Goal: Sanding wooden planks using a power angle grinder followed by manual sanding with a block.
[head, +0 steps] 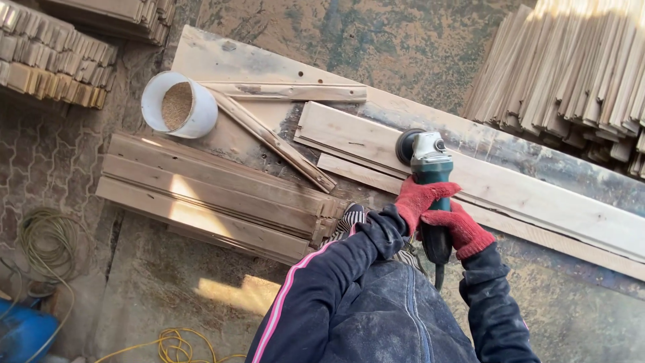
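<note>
Both our gloved hands held the angle grinder (430, 181) on a long pale board (537, 195).

The grinder's long axis ran almost straight away from us, its dark sanding disc (406, 146) at the far end lying on the board and its cord end pointing back toward our lap. The board stretched from upper left to lower right across the worktable (222, 57), so the tool sat crosswise to it. Our left hand (420, 198), in a red glove, was closed tight around the teal body just behind the grey head; our right hand (460, 228), also red-gloved, was wrapped fully around the black rear handle. A stack of grooved boards (208, 198) lay to the left, a white bucket of sawdust (178, 104) beyond it.
</note>
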